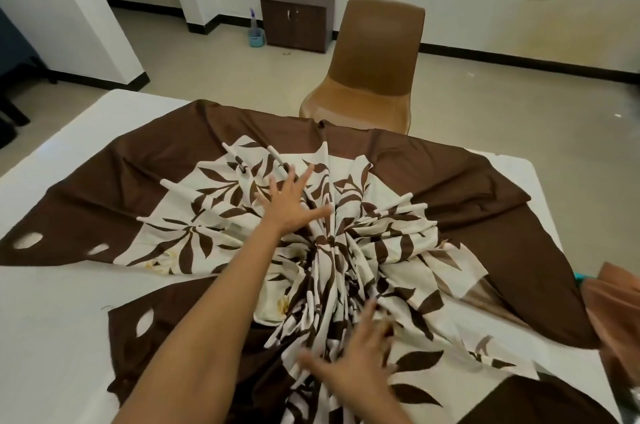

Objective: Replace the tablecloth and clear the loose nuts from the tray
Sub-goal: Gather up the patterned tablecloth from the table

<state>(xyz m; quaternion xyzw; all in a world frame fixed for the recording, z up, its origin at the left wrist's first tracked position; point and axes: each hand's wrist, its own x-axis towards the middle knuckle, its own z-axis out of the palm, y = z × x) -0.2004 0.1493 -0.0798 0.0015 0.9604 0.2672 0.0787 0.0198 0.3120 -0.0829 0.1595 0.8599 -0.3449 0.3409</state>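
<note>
While the tablecloth (381,250) lies bunched in folds mid-table (52,319), corners trailing to the left and right edges, uneven gathering could drag it off the near edge.

Left hand (294,201): fingers splayed flat, pressing the cloth.

Right hand (356,357), by the near edge: fingers spread on the folds, blurred, gripping nothing.

Tray not seen.

A white table (48,330) carries a brown, leaf-patterned tablecloth (450,181), bunched into folds toward its near middle.
</note>
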